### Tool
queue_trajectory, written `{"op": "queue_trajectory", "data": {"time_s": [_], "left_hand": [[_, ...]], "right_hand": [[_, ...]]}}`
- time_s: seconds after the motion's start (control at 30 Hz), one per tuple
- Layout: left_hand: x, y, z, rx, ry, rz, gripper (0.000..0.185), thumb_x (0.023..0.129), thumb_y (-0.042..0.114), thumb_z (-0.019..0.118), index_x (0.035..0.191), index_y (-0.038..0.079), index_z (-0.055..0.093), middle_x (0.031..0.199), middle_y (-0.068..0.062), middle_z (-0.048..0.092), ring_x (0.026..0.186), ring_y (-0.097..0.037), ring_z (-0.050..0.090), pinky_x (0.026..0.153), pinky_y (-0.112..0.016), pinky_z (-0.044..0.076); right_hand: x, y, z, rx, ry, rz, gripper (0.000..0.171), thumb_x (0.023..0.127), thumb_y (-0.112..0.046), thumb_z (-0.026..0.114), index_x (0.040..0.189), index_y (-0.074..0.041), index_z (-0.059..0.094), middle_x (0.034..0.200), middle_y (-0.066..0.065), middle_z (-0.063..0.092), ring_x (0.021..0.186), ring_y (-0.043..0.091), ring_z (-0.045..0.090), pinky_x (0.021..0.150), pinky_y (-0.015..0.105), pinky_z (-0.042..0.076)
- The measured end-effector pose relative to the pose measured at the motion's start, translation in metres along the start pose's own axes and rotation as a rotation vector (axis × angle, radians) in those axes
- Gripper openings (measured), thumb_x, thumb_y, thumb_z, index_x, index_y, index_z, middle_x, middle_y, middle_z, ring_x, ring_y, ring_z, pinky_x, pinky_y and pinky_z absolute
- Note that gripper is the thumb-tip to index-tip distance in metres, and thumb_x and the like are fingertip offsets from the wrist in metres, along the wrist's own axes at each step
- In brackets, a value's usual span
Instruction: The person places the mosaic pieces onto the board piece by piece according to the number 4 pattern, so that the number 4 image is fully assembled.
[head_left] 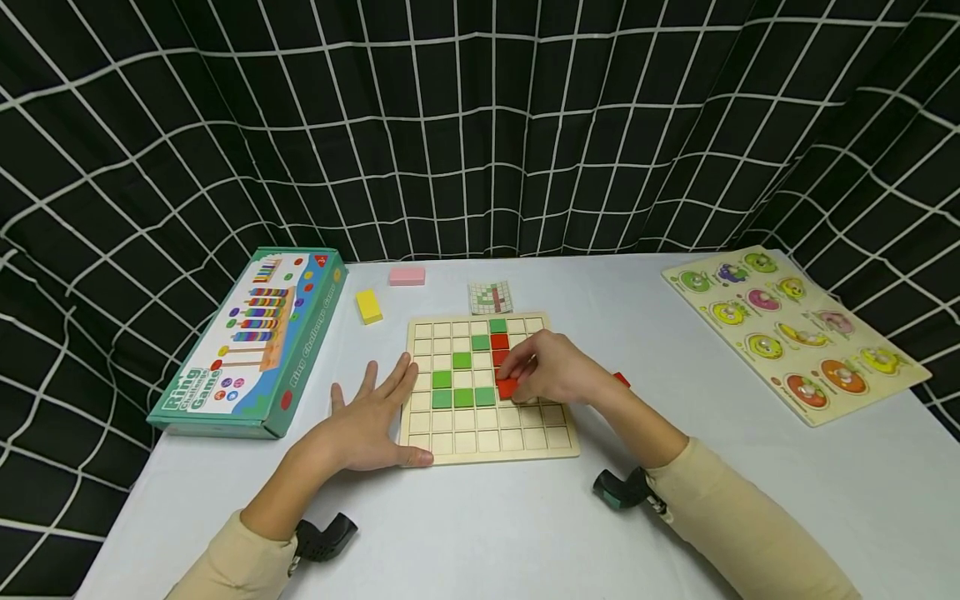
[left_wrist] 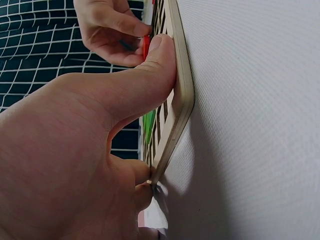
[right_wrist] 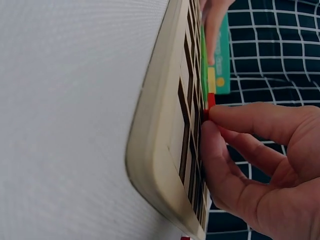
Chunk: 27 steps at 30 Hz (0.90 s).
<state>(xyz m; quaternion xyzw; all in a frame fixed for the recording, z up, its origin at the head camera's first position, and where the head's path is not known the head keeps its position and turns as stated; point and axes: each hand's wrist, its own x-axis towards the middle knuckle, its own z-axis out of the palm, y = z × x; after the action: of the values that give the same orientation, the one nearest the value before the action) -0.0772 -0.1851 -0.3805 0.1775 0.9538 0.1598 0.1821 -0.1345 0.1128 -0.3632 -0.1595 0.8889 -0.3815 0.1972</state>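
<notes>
- Nearest the camera, two cream sleeves reach over a white table (head_left: 750, 350), a dark wrist-worn camera strapped to each arm.
- The left hand (head_left: 371, 425) lies flat with fingers spread, its thumb pressed along the near-left edge of a wooden grid board (head_left: 480, 442); the left wrist view shows that thumb (left_wrist: 150, 75) bearing on the board's rim.
- The right hand (head_left: 551, 367) pinches a red tile (head_left: 507, 387) between thumb and fingertips, right of the board's centre, the tile touching the grid just beside a row of green tiles (head_left: 462, 397). The right wrist view shows it gripped by its edges.
- The tile looks small, thin, rigid and light, likely wood with a smooth painted face; a pinch on opposite edges seems the surest hold, since flat faces may slip.
- More red tiles (head_left: 499, 342) stand in a column above it, capped by a green one.
- Another red piece (head_left: 622, 379) shows just behind the right wrist.
- Farther back sit a yellow block (head_left: 368, 306), a pink block (head_left: 407, 276) and a small pattern card (head_left: 491, 297).
- At left lies a ring game box (head_left: 251, 342); at right, a knobbed puzzle board (head_left: 795, 333).
- A black gridded curtain (head_left: 480, 125) closes the scene.
</notes>
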Motion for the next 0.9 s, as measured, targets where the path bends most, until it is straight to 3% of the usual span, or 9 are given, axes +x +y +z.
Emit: {"op": "queue_trajectory", "data": {"time_s": [0.9], "left_hand": [[0.001,0.0002,0.0002,0.014,-0.003,0.002,0.128,0.077,0.07,0.079,0.169,0.013,0.01,0.177,-0.004,0.001,0.159,-0.052,0.001,0.107,-0.09,0.004]], "right_hand": [[-0.0052,-0.0042,0.0063,-0.038,-0.003,-0.037,0.024,0.072,0.002,0.088,0.09,-0.012,0.079,0.081,0.001,0.072,0.077,0.014,0.063,0.077,0.03,0.055]]}}
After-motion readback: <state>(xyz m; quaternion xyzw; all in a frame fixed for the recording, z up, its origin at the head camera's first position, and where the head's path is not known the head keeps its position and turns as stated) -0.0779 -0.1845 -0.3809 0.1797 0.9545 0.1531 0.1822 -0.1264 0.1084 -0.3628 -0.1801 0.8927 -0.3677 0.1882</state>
